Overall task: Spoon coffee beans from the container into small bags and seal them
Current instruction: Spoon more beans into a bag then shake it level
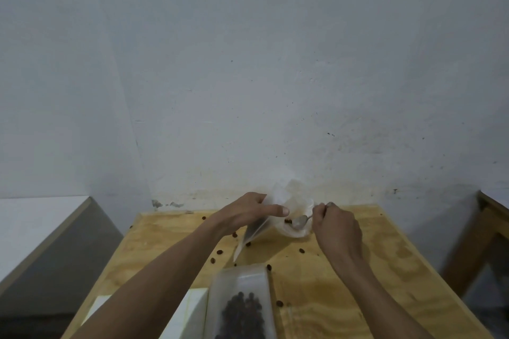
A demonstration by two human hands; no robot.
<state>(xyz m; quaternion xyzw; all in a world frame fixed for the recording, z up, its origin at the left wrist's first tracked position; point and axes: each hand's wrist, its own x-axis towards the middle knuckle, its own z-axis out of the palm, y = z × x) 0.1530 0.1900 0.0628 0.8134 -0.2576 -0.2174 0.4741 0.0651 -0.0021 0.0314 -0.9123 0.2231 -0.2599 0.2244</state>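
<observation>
My left hand [248, 215] grips a small clear plastic bag [254, 231] by its upper edge, holding it tilted above the wooden table [358, 270]. My right hand [337, 228] pinches the handle of a metal spoon [300, 221], whose bowl sits inside a clear plastic container [296, 231] near the table's far edge. A few coffee beans lie in the container beside the spoon. A filled clear bag of coffee beans [243, 308] lies flat on the table close to me.
Loose coffee beans [219, 251] are scattered across the tabletop. A white flat object [192, 311] lies left of the filled bag. A grey-topped surface [41, 228] stands at the left, a wooden frame [484, 231] at the right, a pale wall behind.
</observation>
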